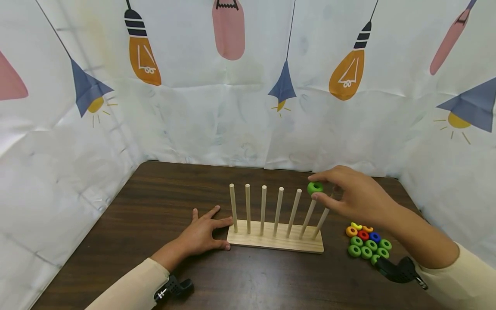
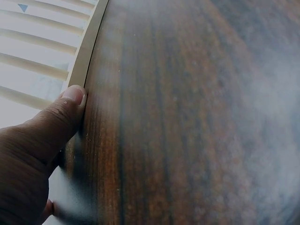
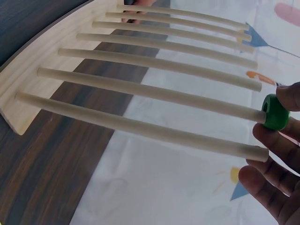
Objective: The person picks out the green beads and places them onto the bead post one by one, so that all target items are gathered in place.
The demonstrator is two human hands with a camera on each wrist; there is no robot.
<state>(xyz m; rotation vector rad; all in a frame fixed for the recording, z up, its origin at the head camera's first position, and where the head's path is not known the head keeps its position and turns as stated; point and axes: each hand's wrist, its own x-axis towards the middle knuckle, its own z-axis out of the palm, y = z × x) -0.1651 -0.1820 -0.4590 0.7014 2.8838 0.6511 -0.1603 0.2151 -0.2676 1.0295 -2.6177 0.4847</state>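
A wooden peg rack (image 1: 271,242) with several upright pegs stands on the table. My left hand (image 1: 199,234) rests at the rack's left end with fingers spread, the thumb touching the front corner and the index fingertip near the back corner. In the left wrist view, the thumb (image 2: 56,115) lies against the base's edge. My right hand (image 1: 354,193) pinches a green ring (image 1: 314,187) between thumb and fingers. In the right wrist view, that green ring (image 3: 275,112) is at the tip of the second peg from the right, its hole facing the peg. No rings sit on the pegs.
Right of the rack, a cluster of loose rings lies on the dark wooden table (image 1: 267,280): several green rings (image 1: 366,252), a red ring (image 1: 363,235), a blue ring (image 1: 374,237), plus orange and yellow ones. A printed curtain (image 1: 201,125) hangs around the table.
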